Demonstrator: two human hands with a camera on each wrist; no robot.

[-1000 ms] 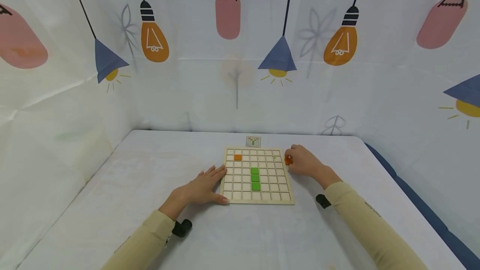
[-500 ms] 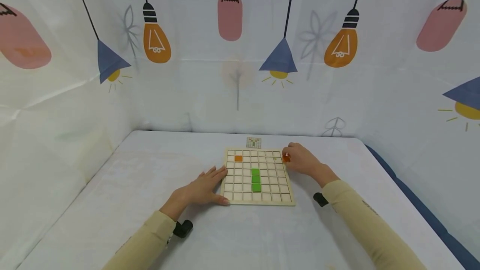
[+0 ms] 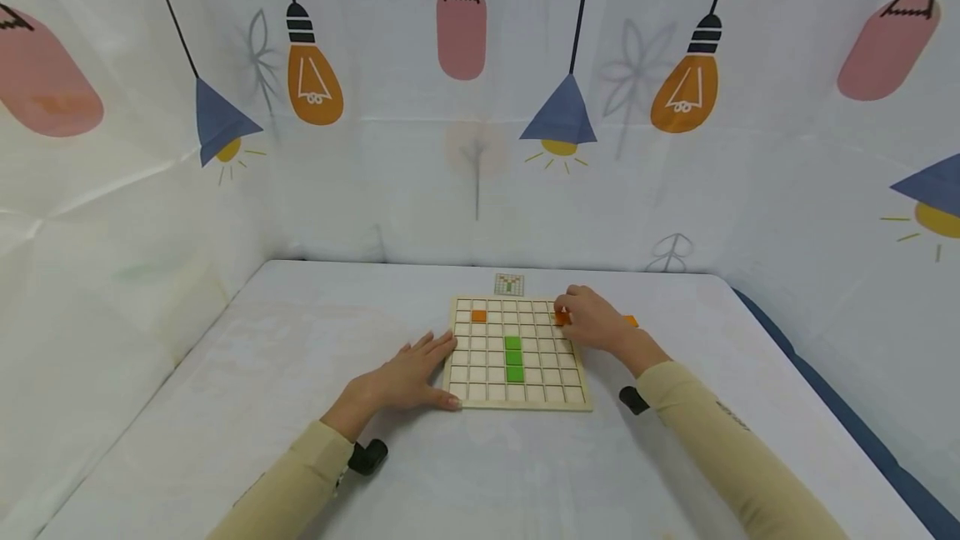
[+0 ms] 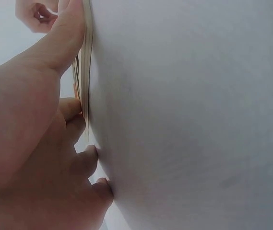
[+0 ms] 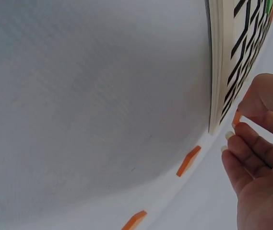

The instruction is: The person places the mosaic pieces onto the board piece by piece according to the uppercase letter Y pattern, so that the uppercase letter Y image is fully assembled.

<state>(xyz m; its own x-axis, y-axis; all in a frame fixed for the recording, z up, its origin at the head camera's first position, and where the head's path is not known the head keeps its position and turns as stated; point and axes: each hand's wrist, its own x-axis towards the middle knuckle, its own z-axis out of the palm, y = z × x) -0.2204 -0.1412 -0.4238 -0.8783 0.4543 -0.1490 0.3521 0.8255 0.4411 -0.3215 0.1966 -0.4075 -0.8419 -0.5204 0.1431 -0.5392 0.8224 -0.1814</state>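
Observation:
My right hand (image 3: pixel 595 320) pinches an orange square tile (image 3: pixel 562 319) between thumb and forefinger over the upper right cells of a pale wooden grid board (image 3: pixel 517 407). In the right wrist view that tile (image 5: pixel 237 117) shows at the fingertips, close over the board's corner, the other fingers loosely bent. Spread out, my left hand (image 3: pixel 405 375) rests along the board's left edge, thumb at the near corner. On the grid lie one orange tile (image 3: pixel 478 317) at upper left and a column of three green tiles (image 3: pixel 513 359) near the middle.
Behind the board lies a small printed card (image 3: pixel 509 284) with a coloured grid pattern. Beyond my right wrist, an orange tile (image 3: pixel 632 321) sits on the white table (image 3: pixel 495 473). The right wrist view shows two orange tiles there, one nearer the board (image 5: pixel 189 161).
My right hand has carried the orange tile leftward from beside the board to over its upper right cells. An orange tile on the table has come into sight behind it. The left hand stays put.

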